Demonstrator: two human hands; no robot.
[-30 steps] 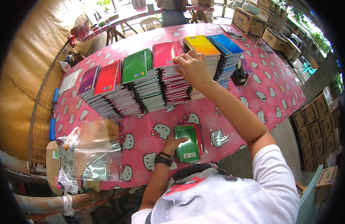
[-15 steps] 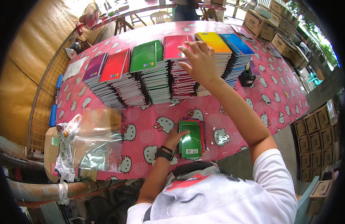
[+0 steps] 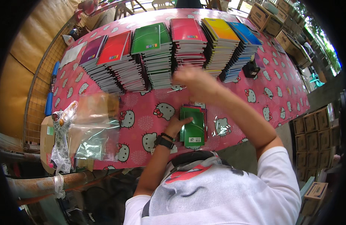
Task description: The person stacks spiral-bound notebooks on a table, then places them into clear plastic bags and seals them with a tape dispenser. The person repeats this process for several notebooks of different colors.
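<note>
A small stack of spiral notebooks, green notebook (image 3: 193, 131) on top, lies near the table's front edge. My left hand (image 3: 176, 126) grips its left side, thumb across the green cover. My right hand (image 3: 193, 79) is smeared by motion above the table, in front of the pink notebook stack (image 3: 188, 30); its fingers are hard to make out. Tall stacks of notebooks stand in a row beyond: purple (image 3: 93, 50), red (image 3: 115, 47), green (image 3: 146, 39), pink, yellow (image 3: 221, 30) and blue (image 3: 245, 33).
Clear plastic bags (image 3: 96, 131) lie at the left, beside a patterned cloth bundle (image 3: 63, 135) and a cardboard box (image 3: 47, 142). A black tape dispenser (image 3: 251, 69) stands right of the blue stack. Cartons (image 3: 315, 129) are piled off the table's right side.
My right hand has come back from the top of the pink stack toward me and lower. My left hand stays on the small stack. The whole view has shifted slightly.
</note>
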